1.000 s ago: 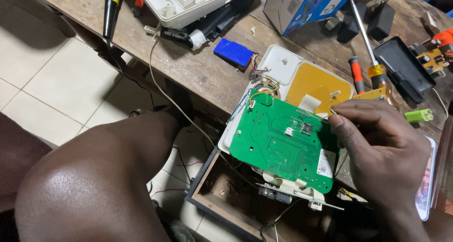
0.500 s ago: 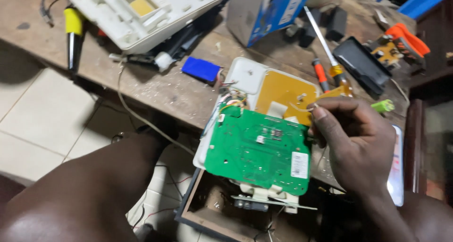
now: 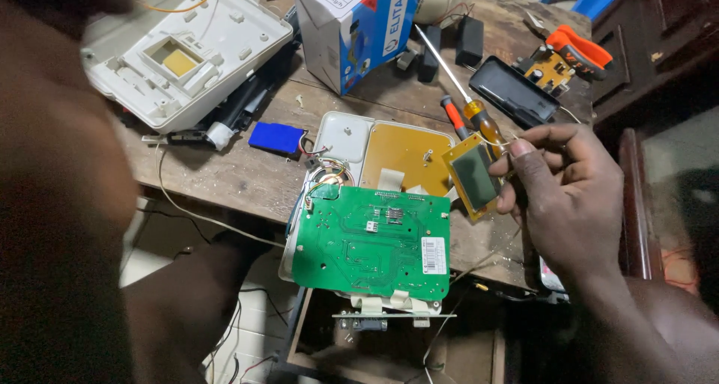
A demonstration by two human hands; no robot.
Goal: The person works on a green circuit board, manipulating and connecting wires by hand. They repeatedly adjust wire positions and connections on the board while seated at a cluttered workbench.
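A green circuit board [image 3: 371,242] lies tilted over the table's front edge, joined by coloured wires to an opened white casing with a yellow-brown panel [image 3: 404,156]. A small framed display module [image 3: 473,178] stands just right of that panel. My right hand [image 3: 569,197] is beside the module, thumb and forefinger pinched on a thin pale wire [image 3: 508,140] at its upper corner. My left hand is hidden; only a dark blurred limb [image 3: 67,204] fills the left side.
On the wooden table [image 3: 225,176] lie a white device housing [image 3: 187,51], a blue battery pack [image 3: 275,138], a white and blue box [image 3: 356,28], an orange-handled screwdriver [image 3: 464,107], a black case [image 3: 513,92] and an orange tool [image 3: 573,47]. An open drawer [image 3: 389,346] sits below the board.
My right hand has lifted off the green board's right edge and moved up and right to the display module. The view has swung left and closer.
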